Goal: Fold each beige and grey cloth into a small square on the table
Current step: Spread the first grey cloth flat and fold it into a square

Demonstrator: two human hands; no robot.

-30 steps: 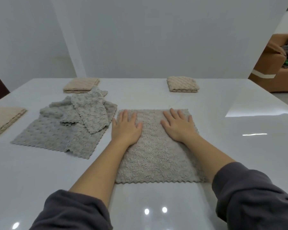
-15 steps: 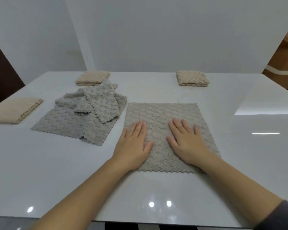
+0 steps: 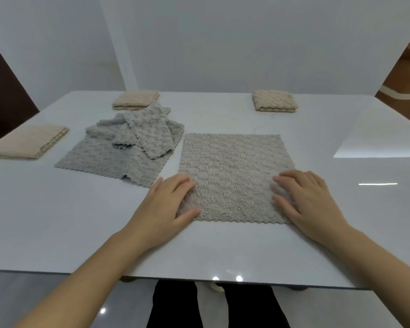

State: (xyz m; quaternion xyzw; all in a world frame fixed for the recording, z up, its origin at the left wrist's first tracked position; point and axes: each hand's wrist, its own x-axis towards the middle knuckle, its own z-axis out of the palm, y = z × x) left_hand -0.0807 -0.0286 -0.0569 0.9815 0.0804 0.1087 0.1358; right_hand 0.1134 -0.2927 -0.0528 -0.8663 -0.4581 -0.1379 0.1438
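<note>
A grey-beige textured cloth (image 3: 232,171) lies spread flat on the white table (image 3: 57,221) in front of me. My left hand (image 3: 166,209) rests on its near-left corner, fingers slightly bent, thumb along the near edge. Over on the near-right corner lies my right hand (image 3: 310,202), fingers pointing left onto the fabric. To the left is a loose heap of grey cloths (image 3: 128,147), one spread flat underneath and others crumpled on top. Folded beige cloths sit at the far left (image 3: 26,144), at the back left (image 3: 135,102) and at the back right (image 3: 273,104).
The table's near edge runs just below my forearms, with dark trouser legs (image 3: 175,306) under it. White walls stand behind the table. A brown sofa (image 3: 405,91) shows at the right edge of view.
Both hands have slid back along the cloth from its middle to the near edge and moved apart to its two near corners. The cloth has stayed flat.
</note>
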